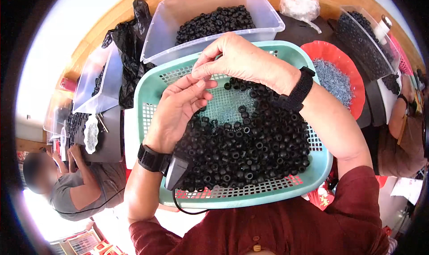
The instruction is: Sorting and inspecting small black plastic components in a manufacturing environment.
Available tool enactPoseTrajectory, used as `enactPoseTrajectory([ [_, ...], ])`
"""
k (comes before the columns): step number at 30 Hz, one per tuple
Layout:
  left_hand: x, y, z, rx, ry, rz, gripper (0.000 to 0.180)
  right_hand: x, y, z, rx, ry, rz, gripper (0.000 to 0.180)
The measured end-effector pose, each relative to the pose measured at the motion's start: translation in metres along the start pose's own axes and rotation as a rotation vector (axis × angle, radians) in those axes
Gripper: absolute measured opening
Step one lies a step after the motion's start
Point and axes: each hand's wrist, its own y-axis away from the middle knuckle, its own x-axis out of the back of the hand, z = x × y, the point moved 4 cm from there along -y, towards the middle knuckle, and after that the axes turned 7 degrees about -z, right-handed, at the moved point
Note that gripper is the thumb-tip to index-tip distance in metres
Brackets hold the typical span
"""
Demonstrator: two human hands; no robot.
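Above the far left part of a teal plastic basket (pixel 237 204), my two hands meet at the fingertips. My left hand (pixel 178 98) has its thumb and forefinger pressed together, the other fingers curled. From the right, my right hand (pixel 237 60) pinches downward against the left fingertips. Whatever lies between them is too small to make out. Beneath, the basket holds a heap of small black rounded parts with holes (pixel 250 154). Part of its mesh bottom shows near my left fingers. Straps circle both wrists, and a dark box (pixel 177 171) is on the left one.
Behind the basket stands a clear bin (pixel 156 36) of black parts. To the right, a red bowl (pixel 357 96) holds small grey-blue pieces (pixel 333 83). A black plastic bag (pixel 129 54) lies left. Other people sit left (pixel 80 190) and right (pixel 400 121). Another clear bin (pixel 395 63) stands far right.
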Motion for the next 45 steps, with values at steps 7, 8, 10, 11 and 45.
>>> enactPoseTrajectory([
  [7,0.006,0.000,-0.002,-0.057,-0.008,-0.032,0.017,0.002,-0.002,-0.002,0.049,0.076,-0.006,0.020],
  [8,0.003,0.001,0.000,-0.057,-0.008,-0.032,0.017,0.002,-0.002,-0.003,0.049,0.075,-0.006,0.020],
  [10,-0.003,0.002,0.004,-0.006,0.030,-0.007,0.015,0.003,-0.004,-0.004,0.018,0.130,-0.019,0.017],
  [11,-0.002,0.001,0.004,-0.005,0.031,-0.007,0.015,0.003,-0.004,-0.002,0.017,0.129,-0.020,0.017],
  [45,0.003,0.004,0.013,-0.138,-0.261,0.115,0.016,-0.006,-0.002,-0.006,0.197,0.408,0.013,0.027],
])
